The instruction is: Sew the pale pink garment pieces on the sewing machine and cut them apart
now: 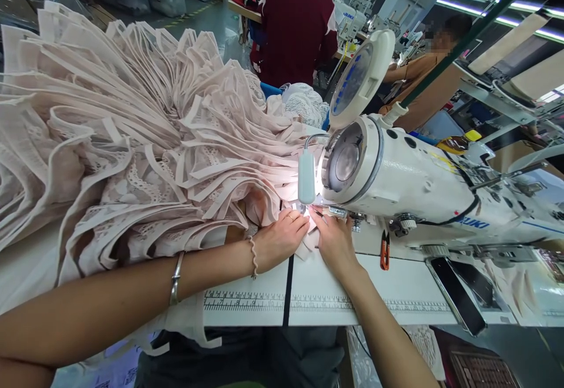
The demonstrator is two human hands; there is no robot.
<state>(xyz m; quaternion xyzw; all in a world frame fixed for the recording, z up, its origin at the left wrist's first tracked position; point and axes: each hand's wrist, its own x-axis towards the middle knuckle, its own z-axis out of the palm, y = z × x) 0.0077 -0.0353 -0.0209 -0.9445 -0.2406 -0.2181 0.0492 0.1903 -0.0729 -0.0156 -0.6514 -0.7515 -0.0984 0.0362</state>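
Observation:
Both my hands are at the sewing machine (pixel 396 171), under its lit needle area. My left hand (pixel 282 238), with bent fingers close together, holds a small piece of pale pink fabric (pixel 312 240) from the left. My right hand (pixel 335 241) grips the same piece from the right, its fingertips close to the needle; part of them is hidden beneath the machine head. A large heap of pale pink lace-trimmed garments (pixel 145 124) spreads to the left and behind my left hand. A small light-green lamp (pixel 306 176) hangs just above the fingers.
Orange-handled thread snips (pixel 385 252) lie right of my right hand. A phone (pixel 456 294) rests near the table's front edge, beside a printed ruler strip (pixel 247 301). A round magnifier-like disc (pixel 363 80) stands over the machine. Two people (pixel 297 24) sit beyond.

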